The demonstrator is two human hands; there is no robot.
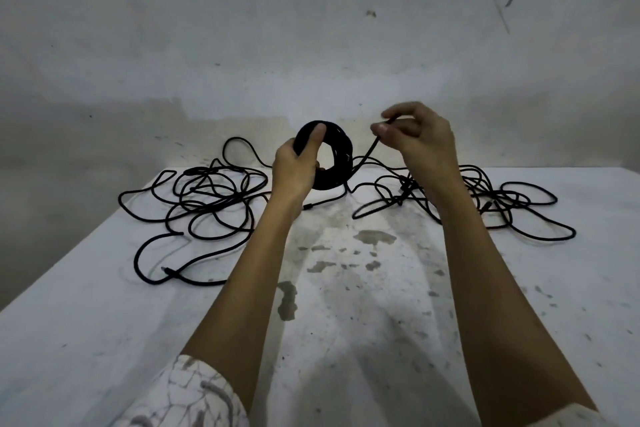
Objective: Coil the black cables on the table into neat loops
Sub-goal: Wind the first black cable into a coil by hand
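Black cable wound into a thick coil (334, 158) stands upright above the far side of the table (104, 305), gripped by the left hand (294, 170), thumb over its rim. The right hand (420, 139) pinches the free strand (372, 146) running from the coil. Winding looks well along; next, that strand probably needs laying over the coil. Loose cables sprawl left (204, 198) and right (491, 201), not yet coiled.

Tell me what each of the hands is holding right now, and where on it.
The left hand grips the coiled black cable around its left side. The right hand pinches the loose strand leading off the coil.
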